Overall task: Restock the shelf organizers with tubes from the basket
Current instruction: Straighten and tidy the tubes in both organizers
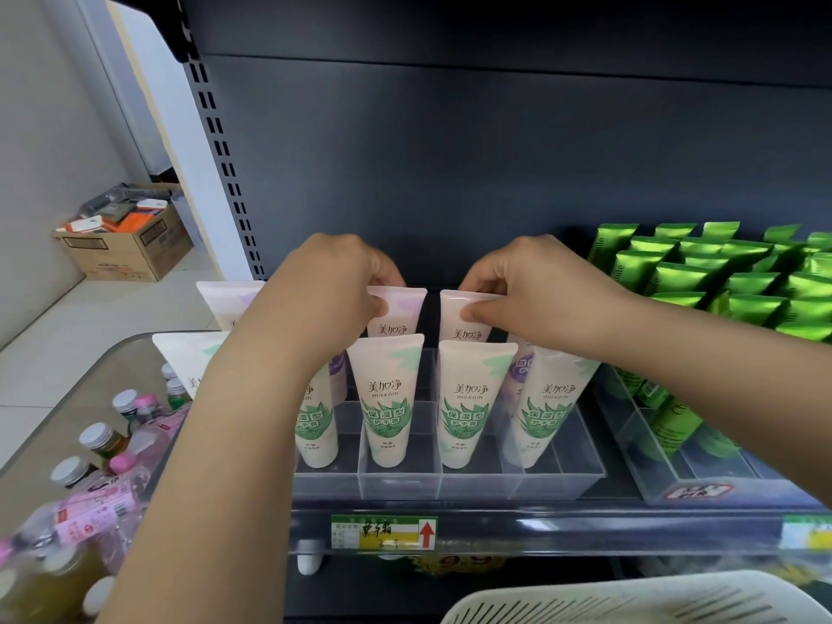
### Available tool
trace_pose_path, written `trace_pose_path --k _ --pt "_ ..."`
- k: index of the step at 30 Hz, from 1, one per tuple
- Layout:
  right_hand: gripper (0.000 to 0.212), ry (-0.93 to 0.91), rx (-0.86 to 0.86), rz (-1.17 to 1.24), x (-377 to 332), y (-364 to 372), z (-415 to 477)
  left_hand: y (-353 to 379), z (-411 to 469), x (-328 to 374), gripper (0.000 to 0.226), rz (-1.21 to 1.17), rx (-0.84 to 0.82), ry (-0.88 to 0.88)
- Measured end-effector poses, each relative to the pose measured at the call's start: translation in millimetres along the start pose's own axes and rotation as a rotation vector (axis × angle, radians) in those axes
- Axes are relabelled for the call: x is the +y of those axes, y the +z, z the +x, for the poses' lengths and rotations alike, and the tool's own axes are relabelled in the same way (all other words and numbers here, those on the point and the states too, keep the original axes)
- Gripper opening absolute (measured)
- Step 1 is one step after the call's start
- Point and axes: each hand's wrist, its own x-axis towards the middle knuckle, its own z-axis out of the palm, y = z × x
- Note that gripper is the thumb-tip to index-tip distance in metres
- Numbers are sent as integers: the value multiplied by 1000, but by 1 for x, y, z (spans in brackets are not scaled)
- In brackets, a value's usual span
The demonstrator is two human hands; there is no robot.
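Seating tubes in organizer rear row
Left hand is pinching the left tube, right hand the right tube, by their crimps; lowering both vertically should be avoiding front-row snags.

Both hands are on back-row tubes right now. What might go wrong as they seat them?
1. The left hand pinches the left back tube and the right hand the right back tube, each only by its top edge; either might slip or tilt.
2. Their lower ends are hidden behind the front-row tubes, so one may miss its organizer slot.
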Motion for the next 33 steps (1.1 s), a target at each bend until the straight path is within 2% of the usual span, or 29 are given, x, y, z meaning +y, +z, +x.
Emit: trace_pose_path --k 24,29,33 --pt "11 24 13 -37 -4 2 4 -2 -2 2 24 61 8 -9" --pt "15 20 -33 -20 -5 -1 5 -7 -5 3 31 67 46 12" --pt "25 -3 8 -12 -6 -3 3 -9 -6 3 33 37 53 21"
